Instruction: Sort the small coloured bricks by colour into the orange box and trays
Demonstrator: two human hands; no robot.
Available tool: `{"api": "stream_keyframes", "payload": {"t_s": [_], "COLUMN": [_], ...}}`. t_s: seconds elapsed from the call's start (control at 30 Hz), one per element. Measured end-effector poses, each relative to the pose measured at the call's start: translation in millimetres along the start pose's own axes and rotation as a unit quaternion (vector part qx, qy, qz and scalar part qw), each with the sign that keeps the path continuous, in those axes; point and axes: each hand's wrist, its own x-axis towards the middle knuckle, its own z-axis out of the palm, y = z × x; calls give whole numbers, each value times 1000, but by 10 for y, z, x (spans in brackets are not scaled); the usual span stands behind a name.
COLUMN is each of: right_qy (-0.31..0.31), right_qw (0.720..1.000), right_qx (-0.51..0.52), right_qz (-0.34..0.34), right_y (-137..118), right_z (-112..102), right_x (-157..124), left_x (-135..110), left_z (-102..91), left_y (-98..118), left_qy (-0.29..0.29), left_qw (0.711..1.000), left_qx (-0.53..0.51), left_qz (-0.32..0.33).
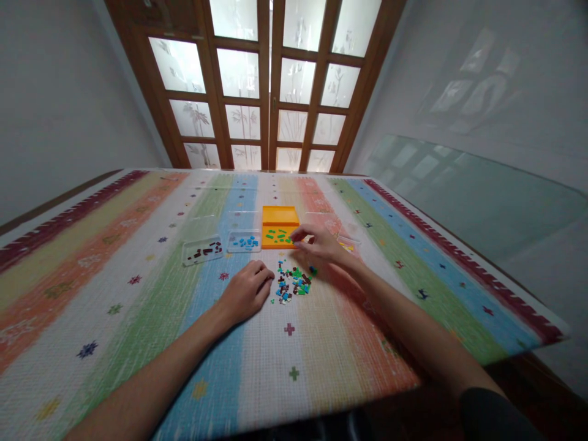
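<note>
My right hand [316,244] reaches over the right side of an open orange box [280,214] that holds several small green bricks [277,235]. Its thumb and fingers pinch together at the box, with green showing at the tips; whether a brick is between them is too small to tell. On the tablecloth, my left hand [250,288] rests with curled fingers at the left side of a mixed pile of small bricks [294,285]. The pile has blue, green, brown and white pieces. What lies under the left fingers, if anything, is hidden.
Left of the orange box stand a clear tray [244,250] with blue bricks and another clear tray [202,262] with dark brown ones. Partly behind my right hand, a further tray shows yellow pieces [346,246]. A striped tablecloth [151,294] covers the table.
</note>
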Motion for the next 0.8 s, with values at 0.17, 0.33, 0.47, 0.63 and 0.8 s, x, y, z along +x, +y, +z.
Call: {"api": "stream_keyframes", "payload": {"t_s": [0.17,0.33,0.47,0.63,0.8], "right_qy": [-14,-11,-22,-25,-7], "right_qw": [997,981,968,959,964], "right_qx": [-77,-190,-244,-275,-264], "right_qz": [-19,27,52,61,41], "right_y": [63,100,105,84,27], "right_z": [38,147,205,192,71], "right_x": [318,486,518,509,400], "left_x": [-2,-12,-15,-3,-6], "left_z": [0,11,19,9,-8], "left_y": [8,6,-4,-1,12], "left_qy": [3,-1,-4,5,5], "left_qw": [1000,1000,1000,1000,1000], "left_qx": [-7,-3,-4,-13,-12], "left_qz": [-1,-2,-2,-13,-14]}}
